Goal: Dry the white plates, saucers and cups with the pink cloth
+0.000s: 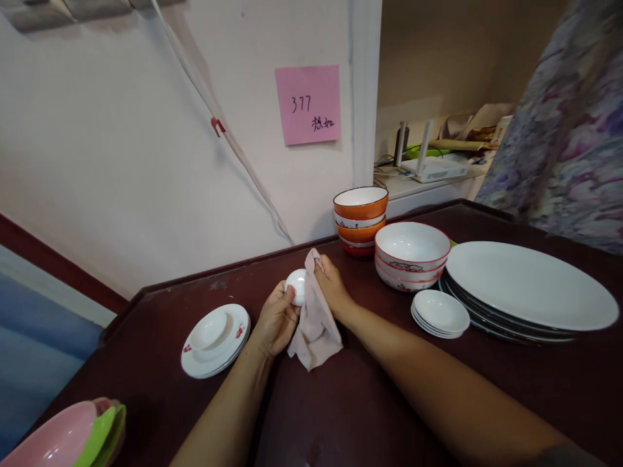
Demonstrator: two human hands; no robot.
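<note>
My left hand (277,318) is closed on a small white dish (295,286), thumb on its face, above the middle of the dark red table (311,415). A pale pink cloth (316,331) hangs from my right hand (333,285), whose fingers are wrapped round its upper part. The cloth covers the right side of the dish. To the left, another small white dish (209,329) rests on stacked white plates with red flowers (231,347).
Stacked bowls (361,204) stand near the wall, with red-rimmed bowls (413,250) beside them. Small white dishes (440,312) and large oval plates (530,285) are at the right. Pink and green dishware (63,434) lies at the lower left.
</note>
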